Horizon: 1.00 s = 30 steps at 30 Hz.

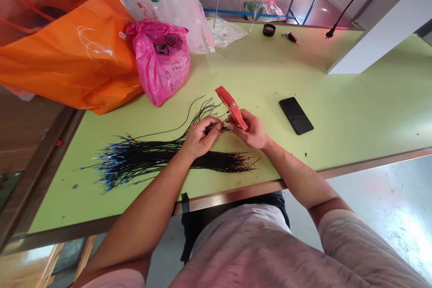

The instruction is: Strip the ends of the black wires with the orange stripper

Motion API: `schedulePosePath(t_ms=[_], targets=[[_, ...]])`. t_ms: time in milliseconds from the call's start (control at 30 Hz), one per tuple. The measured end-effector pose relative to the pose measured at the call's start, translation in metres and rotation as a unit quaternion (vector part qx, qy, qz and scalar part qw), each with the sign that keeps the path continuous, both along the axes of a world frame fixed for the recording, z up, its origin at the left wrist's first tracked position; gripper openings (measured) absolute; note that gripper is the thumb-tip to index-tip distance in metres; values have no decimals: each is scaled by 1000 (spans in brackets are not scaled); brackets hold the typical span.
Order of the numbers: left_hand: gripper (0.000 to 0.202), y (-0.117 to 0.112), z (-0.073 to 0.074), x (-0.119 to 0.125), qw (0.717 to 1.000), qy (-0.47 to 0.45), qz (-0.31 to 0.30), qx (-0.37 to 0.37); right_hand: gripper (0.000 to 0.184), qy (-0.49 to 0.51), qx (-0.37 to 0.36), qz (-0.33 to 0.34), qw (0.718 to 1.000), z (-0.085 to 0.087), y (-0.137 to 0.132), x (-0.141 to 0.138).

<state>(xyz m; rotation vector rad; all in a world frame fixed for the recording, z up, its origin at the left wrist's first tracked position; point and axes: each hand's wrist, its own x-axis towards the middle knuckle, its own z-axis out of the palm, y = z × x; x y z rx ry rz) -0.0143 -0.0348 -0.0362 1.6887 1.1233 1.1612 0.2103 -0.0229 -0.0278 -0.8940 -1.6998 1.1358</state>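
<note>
My left hand (201, 137) pinches the end of a thin black wire close to the tip of a red hand tool (232, 108). My right hand (249, 129) grips that tool, whose upper end points away from me. A large bundle of black wires (148, 157) lies on the green table (303, 72) under my left hand. Its ends to the left carry small blue terminals, and its ends to the right show reddish tips. Several looser wires curve up from the bundle towards my hands. My fingers hide the exact spot where the wire meets the tool.
A black smartphone (296, 115) lies to the right of my hands. An orange bag (67, 49), a pink plastic bag (160, 60) and a clear plastic bag (168, 9) sit at the far left. A black cap (269, 29), a small red-and-black object (290, 38) and a black plug (330, 33) lie farther back.
</note>
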Motion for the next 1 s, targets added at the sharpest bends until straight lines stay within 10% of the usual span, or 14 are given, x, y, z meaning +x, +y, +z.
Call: schedulePosePath(t_ms=[400, 1000], targets=[[53, 5, -3, 3, 998, -38, 51, 4, 50, -240, 159, -73, 955, -6, -2, -2], [27, 12, -14, -1, 994, -88, 68, -15, 54, -293, 237, -85, 922, 6, -3, -1]])
